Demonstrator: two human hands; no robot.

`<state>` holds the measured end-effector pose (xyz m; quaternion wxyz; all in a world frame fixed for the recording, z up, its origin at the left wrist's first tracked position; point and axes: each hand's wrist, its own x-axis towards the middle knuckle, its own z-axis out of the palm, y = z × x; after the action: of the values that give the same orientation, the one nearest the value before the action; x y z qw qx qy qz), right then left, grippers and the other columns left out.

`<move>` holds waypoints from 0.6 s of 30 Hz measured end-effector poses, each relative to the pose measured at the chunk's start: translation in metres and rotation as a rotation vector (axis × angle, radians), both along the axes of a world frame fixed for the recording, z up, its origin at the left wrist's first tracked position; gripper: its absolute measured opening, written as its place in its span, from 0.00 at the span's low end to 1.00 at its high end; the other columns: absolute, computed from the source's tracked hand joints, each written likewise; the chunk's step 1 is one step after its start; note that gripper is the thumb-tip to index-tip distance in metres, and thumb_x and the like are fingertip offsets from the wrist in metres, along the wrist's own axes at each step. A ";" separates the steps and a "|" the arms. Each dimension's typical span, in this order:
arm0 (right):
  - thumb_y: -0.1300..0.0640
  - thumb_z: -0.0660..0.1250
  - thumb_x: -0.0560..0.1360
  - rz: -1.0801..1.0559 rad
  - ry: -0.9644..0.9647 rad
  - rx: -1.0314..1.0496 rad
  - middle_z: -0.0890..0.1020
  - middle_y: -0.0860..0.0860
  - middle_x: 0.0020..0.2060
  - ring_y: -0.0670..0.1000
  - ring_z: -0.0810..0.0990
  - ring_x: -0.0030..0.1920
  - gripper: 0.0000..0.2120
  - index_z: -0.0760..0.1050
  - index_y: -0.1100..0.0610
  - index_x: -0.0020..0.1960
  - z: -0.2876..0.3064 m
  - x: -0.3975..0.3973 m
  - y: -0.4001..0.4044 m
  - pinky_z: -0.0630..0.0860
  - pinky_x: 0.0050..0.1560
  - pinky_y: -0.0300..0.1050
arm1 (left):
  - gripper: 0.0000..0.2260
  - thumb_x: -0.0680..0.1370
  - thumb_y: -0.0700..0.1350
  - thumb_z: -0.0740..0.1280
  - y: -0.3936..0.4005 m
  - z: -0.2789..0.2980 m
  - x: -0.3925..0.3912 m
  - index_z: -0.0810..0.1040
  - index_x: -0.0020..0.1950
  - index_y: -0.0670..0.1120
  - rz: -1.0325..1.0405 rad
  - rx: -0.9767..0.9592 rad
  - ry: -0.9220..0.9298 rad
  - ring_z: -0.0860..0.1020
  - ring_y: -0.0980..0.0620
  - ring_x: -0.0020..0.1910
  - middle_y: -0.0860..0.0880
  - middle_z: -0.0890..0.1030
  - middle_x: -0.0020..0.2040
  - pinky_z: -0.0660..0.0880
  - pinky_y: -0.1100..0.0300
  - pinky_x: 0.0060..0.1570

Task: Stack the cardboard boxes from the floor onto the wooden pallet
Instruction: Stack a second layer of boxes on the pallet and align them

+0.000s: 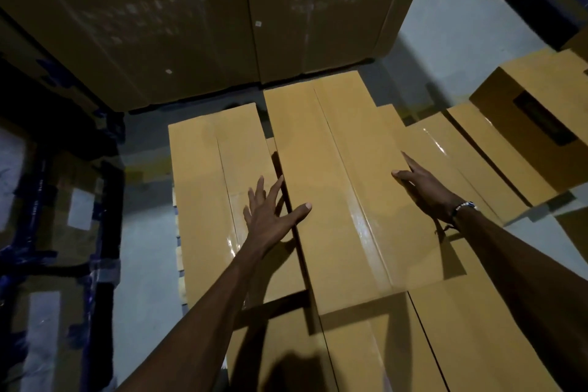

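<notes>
Top box (334,188) sits mid-frame on the stack, a long flat cardboard carton with its taped seam running lengthwise. Long axis goes from lower centre of the frame up toward upper centre, tilted slightly left at the far end; the near short end overhangs the cartons under it. Left hand (270,216) is spread, fingers straight, at the box's left long edge, thumb lying on the top face, fingers reaching over the gap toward the left lower box (203,188). Right hand (423,188) is also spread with fingers straight, palm against the right long edge; wrist has a beaded bracelet (465,205). Neither hand is wrapped around anything, both flat and well apart, one per side.

Pallet (179,232): only a pale slatted edge shows at the left side of the stack, rest hidden under cartons. More boxes lie on the grey floor (146,248) at right of frame, one right floor box (541,118) tilted. Tall stacked cartons (191,19) fill the upper frame.

Judgement: step looks like squaring the top box on the stack. To do it well, press evenly from both long sides, slide rather than lift, and line its seam parallel with the lower box seams so edges sit flush and the near overhang goes. Uneven push would likely twist it
</notes>
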<state>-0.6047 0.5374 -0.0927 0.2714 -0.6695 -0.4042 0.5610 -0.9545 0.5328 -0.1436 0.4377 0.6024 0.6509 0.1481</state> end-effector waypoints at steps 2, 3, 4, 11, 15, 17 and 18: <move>0.55 0.60 0.85 0.010 -0.018 0.002 0.58 0.45 0.79 0.46 0.58 0.76 0.31 0.50 0.48 0.84 -0.017 -0.002 0.008 0.56 0.69 0.45 | 0.48 0.66 0.82 0.63 0.000 -0.022 -0.005 0.55 0.82 0.67 0.006 0.024 0.018 0.34 0.49 0.83 0.58 0.38 0.85 0.34 0.37 0.78; 0.55 0.60 0.85 0.022 -0.026 -0.003 0.57 0.47 0.80 0.48 0.58 0.78 0.32 0.50 0.48 0.84 -0.026 -0.004 0.012 0.56 0.70 0.45 | 0.50 0.64 0.84 0.61 0.000 -0.033 -0.007 0.55 0.82 0.67 0.006 0.031 0.033 0.33 0.50 0.83 0.59 0.38 0.85 0.33 0.37 0.77; 0.54 0.60 0.85 0.034 -0.031 -0.015 0.56 0.48 0.82 0.51 0.57 0.80 0.32 0.50 0.47 0.84 -0.035 -0.006 0.015 0.56 0.71 0.46 | 0.51 0.63 0.86 0.59 -0.001 -0.042 -0.009 0.55 0.82 0.67 0.004 0.041 0.050 0.33 0.50 0.83 0.59 0.37 0.85 0.33 0.36 0.78; 0.50 0.62 0.83 0.055 -0.059 -0.033 0.55 0.49 0.83 0.54 0.56 0.81 0.33 0.49 0.42 0.83 -0.095 0.001 0.025 0.57 0.70 0.49 | 0.46 0.69 0.83 0.56 -0.004 -0.079 -0.010 0.54 0.83 0.66 -0.030 0.141 0.122 0.29 0.54 0.81 0.61 0.34 0.84 0.29 0.40 0.77; 0.49 0.62 0.83 0.032 -0.062 -0.044 0.52 0.49 0.83 0.54 0.54 0.81 0.33 0.49 0.41 0.83 -0.116 0.004 0.026 0.56 0.71 0.51 | 0.41 0.73 0.78 0.62 -0.006 -0.092 -0.007 0.55 0.83 0.66 -0.006 0.184 0.152 0.30 0.54 0.81 0.62 0.35 0.83 0.31 0.41 0.77; 0.52 0.62 0.84 0.006 -0.022 -0.039 0.51 0.49 0.83 0.54 0.54 0.81 0.34 0.49 0.42 0.83 -0.121 0.000 0.027 0.55 0.71 0.49 | 0.40 0.73 0.76 0.64 -0.007 -0.095 -0.006 0.56 0.82 0.66 -0.001 0.207 0.165 0.31 0.54 0.82 0.62 0.36 0.84 0.32 0.41 0.78; 0.53 0.61 0.84 -0.011 0.000 -0.040 0.51 0.49 0.83 0.54 0.54 0.81 0.34 0.48 0.42 0.83 -0.123 0.000 0.027 0.55 0.71 0.48 | 0.40 0.73 0.75 0.65 -0.007 -0.096 -0.006 0.56 0.82 0.67 0.005 0.212 0.163 0.31 0.54 0.82 0.62 0.36 0.84 0.33 0.41 0.78</move>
<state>-0.6050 0.5642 -0.2158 0.2612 -0.6771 -0.3892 0.5674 -0.9601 0.5261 -0.2398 0.3166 0.6537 0.6666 0.1677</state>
